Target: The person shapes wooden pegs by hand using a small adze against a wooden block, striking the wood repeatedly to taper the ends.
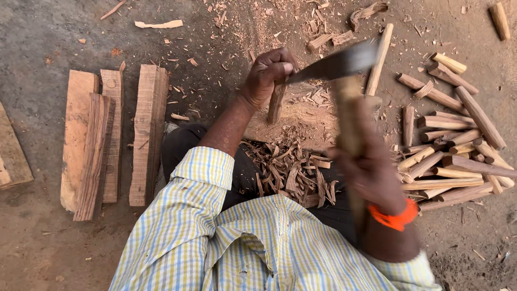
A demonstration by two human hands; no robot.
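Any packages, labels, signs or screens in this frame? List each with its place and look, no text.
None in view: no package, label, sign or screen.
What shows instead: the left hand holding a short wooden stick upright on a block, the right hand holding a wooden-handled blade tool, brown planks on the ground to the left, and a pile of trimmed sticks to the right.

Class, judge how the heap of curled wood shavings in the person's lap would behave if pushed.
The wood shavings look thin and curled, so probably very light and brittle. Lying loose and tangled, they would likely scatter or slide apart rather than move as one.
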